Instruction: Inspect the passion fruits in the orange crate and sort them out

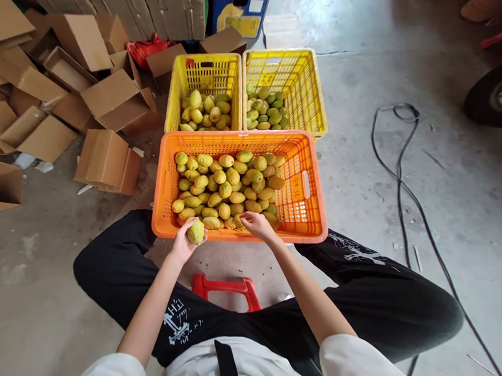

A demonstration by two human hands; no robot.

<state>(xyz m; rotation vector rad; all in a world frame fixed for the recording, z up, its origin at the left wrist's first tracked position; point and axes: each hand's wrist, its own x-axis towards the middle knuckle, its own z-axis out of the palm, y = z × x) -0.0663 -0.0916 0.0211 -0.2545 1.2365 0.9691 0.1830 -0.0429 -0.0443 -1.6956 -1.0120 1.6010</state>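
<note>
- Black trousers [392,304] and white sleeves fill the near edge of my feed; between the knees I log a red plastic frame [228,284], probably part of a stool.
- Left hand [183,244]: fingers curled around one green-yellow fruit [195,232], held over the near rim of the orange crate [312,172].
- Right hand [257,224]: fingers bent, tips down at the fruit pile [225,190] inside that crate. I cannot tell whether they grip a piece.
- Handling, my judgement: cradle the held fruit without squeezing, since its skin could bruise; lift from the side of a piece, not by pressing into the pile; keep both wrists off the hard rim.
- Crate contents: yellow and green fruit heaped loosely, several deep in places, with the slotted right end wall exposed.
- Beyond it, two yellow crates stand side by side: the left yellow crate [202,72] holds mostly yellowish fruit, the right yellow crate [301,84] greener ones.
- Surface: grey concrete floor [349,187], stained, with small scraps; a black cable [399,177] loops across the right side, which I rate a trip risk.
- Room: open cardboard boxes [109,100] lie jumbled at left, a blue printed carton [242,8] stands behind the crates, and a tyre [496,93] enters at far right.
</note>
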